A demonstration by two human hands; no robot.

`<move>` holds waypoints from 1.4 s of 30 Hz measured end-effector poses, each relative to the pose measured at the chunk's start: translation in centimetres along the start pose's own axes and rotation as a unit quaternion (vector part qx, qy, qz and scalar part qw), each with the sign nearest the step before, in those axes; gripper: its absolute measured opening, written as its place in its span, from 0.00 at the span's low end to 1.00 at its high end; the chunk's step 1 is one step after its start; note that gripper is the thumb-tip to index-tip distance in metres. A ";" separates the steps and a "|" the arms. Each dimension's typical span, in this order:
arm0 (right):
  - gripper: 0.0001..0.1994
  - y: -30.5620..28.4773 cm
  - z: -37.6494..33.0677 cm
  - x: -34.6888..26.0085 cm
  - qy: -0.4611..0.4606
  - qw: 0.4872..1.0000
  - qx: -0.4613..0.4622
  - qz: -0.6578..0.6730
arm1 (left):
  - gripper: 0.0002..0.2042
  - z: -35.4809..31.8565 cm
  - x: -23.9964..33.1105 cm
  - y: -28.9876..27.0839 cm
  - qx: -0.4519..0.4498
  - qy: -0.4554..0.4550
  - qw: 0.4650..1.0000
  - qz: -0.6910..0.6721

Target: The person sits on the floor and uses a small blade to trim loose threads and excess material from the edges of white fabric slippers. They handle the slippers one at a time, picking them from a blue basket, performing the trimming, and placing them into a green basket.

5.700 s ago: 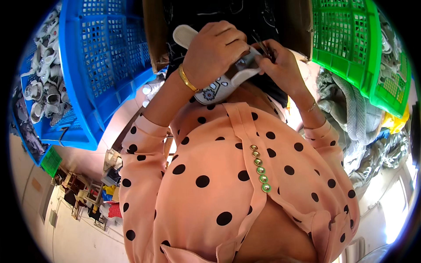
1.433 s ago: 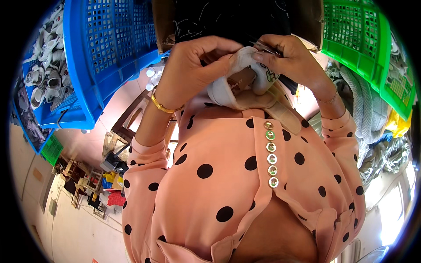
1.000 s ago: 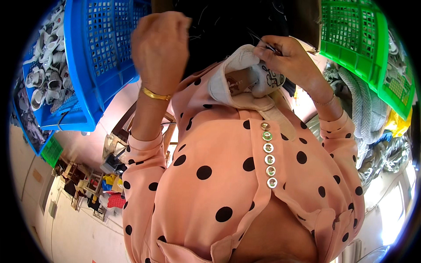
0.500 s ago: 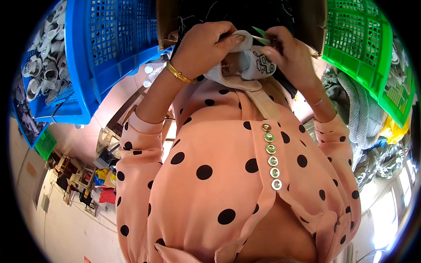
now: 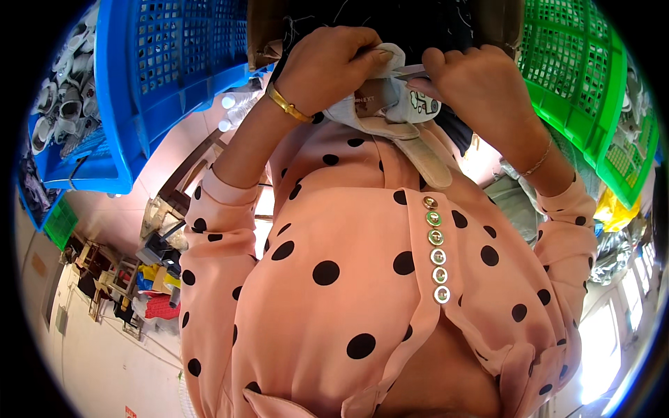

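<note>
A small pale child's shoe (image 5: 380,125), with a printed motif on its toe and a beige strap hanging toward me, is held up before my chest. My left hand (image 5: 331,70) pinches its raised edge between thumb and fingers. On the other side, my right hand (image 5: 481,83) is closed beside the toe, its back turned up. A thin grey blade (image 5: 412,70) of what look like small snips lies between the hands, against the shoe's edge. The rest of that tool is hidden by my right fingers.
A blue plastic crate (image 5: 125,139) stands at the left, with many small shoes (image 5: 68,108) beyond its wall. At the right is a green crate (image 5: 578,83). A dark surface strewn with thread ends (image 5: 397,21) lies ahead, between brown cardboard sides.
My right hand has turned over and swung outward to the right, its elbow moving out too. The open green-tinted blades no longer show. My left hand keeps its hold on the shoe.
</note>
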State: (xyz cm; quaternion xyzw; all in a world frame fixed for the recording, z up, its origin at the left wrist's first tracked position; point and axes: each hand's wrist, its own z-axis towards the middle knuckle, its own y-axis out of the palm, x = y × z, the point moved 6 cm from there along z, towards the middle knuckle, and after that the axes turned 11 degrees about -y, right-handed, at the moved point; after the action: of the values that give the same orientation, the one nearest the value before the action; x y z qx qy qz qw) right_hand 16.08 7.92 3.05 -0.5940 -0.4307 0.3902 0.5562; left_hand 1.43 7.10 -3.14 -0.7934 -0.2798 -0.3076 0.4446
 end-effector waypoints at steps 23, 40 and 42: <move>0.04 -0.8 3.7 -2.0 -0.097 0.987 -0.125 -0.032 | 0.12 0.2 -0.1 -0.1 0.006 0.003 1.000 -0.027; 0.11 -1.6 2.8 -0.5 -0.024 0.987 -0.131 0.086 | 0.11 -0.2 -0.4 -0.7 0.022 0.045 0.998 -0.036; 0.21 -1.7 2.3 1.1 0.096 0.965 -0.170 0.173 | 0.11 -0.4 -0.8 -1.0 0.019 0.064 0.996 -0.063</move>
State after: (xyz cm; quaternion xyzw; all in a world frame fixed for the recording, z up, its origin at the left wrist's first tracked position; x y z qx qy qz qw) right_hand 14.18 9.74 4.61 -0.7801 -0.3258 0.3429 0.4095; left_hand 0.12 7.09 -3.01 -0.7444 -0.3059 -0.3795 0.4564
